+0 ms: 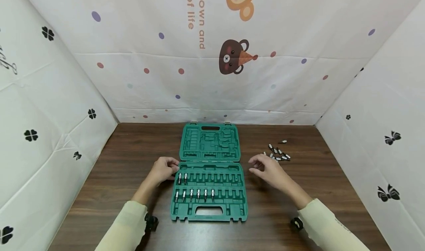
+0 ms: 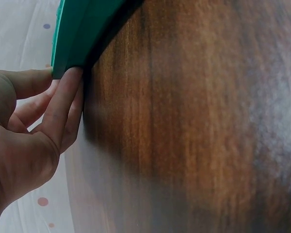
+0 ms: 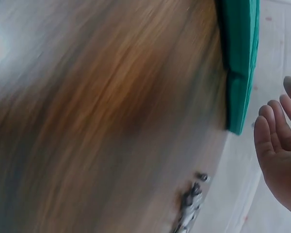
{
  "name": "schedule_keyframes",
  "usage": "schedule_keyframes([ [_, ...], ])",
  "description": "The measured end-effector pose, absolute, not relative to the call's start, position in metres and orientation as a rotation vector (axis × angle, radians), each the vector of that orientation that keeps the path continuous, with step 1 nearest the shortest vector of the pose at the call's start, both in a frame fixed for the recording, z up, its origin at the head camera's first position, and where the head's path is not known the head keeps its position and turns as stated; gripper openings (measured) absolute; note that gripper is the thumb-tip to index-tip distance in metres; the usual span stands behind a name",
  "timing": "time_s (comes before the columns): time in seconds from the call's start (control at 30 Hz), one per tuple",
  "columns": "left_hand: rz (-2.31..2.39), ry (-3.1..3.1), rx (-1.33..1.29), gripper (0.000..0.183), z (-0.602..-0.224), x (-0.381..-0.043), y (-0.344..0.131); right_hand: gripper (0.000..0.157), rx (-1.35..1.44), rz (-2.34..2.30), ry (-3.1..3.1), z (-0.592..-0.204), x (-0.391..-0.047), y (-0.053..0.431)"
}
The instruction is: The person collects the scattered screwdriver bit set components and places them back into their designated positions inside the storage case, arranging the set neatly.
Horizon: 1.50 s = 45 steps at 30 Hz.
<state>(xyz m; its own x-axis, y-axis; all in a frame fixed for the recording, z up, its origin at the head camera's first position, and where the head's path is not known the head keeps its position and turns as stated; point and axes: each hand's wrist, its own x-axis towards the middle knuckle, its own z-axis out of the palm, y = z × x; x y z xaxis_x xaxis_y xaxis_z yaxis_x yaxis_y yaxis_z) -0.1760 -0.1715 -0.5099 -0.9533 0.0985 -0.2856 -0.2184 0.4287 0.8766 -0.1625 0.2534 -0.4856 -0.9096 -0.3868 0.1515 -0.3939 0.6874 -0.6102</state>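
Observation:
A green plastic tool case (image 1: pixel 210 192) lies unfolded on the table, lid (image 1: pixel 210 143) towards the back wall. My left hand (image 1: pixel 164 168) grips its left edge near the hinge, thumb and fingertips against the rim (image 2: pixel 70 48) in the left wrist view. Two silver bit sockets (image 1: pixel 182 178) sit in the upper row of slots, at its left end. Several more bit sockets (image 1: pixel 198 195) fill the left part of the lower row. Beside the case's right edge hovers my right hand (image 1: pixel 268 170), fingers loosely bent, thumb apart, nothing visible between them.
Loose bit sockets (image 1: pixel 278 156) lie in a pile on the dark wooden table (image 1: pixel 139 144), just beyond my right hand. One bit socket (image 1: pixel 283 141) lies slightly apart, farther back. White printed cloth walls (image 1: pixel 199 92) enclose the table at the back and both sides.

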Motion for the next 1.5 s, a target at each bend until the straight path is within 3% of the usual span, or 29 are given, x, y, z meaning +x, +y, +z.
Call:
schedule_keyframes([
  [0.97,1.558,2.369,-0.090,0.020,-0.511,-0.176,-0.171,0.030,0.174,0.807,-2.872,-0.497,-0.172,0.332],
  [1.5,1.541,2.380,-0.094,0.020,-0.511,-0.178,-0.173,0.028,0.139,0.761,-2.956,-0.508,-0.179,0.330],
])
